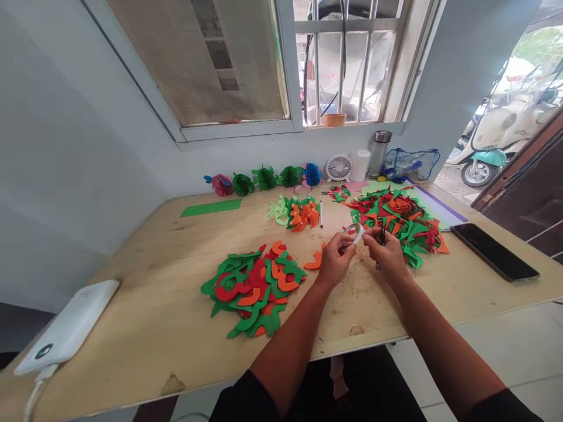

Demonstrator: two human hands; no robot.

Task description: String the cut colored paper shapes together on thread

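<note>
Above the table's middle, my left hand (338, 258) is closed in a pinch on a curved white strip (358, 234); whether it is paper or tape I cannot tell. My right hand (389, 255) has its fingertips at the strip's other side. Dark scissors (382, 236) stick out between the fingers of that hand, partly hidden by them. Just left of my left hand lies an orange curved cut-out (315, 261). A heap of green, red and orange cut-outs (255, 287) spreads beside my left forearm. Beyond my right hand is a pile of coloured scraps (400, 220).
Paper flowers (266, 177) line the wall, with a small white fan (338, 168) and a glass bottle (379, 153). A marker (321, 214) lies by smaller cut-outs (303, 213). A phone (495, 252) rests at right, a white power bank (68, 328) at left, a green strip (211, 207) behind.
</note>
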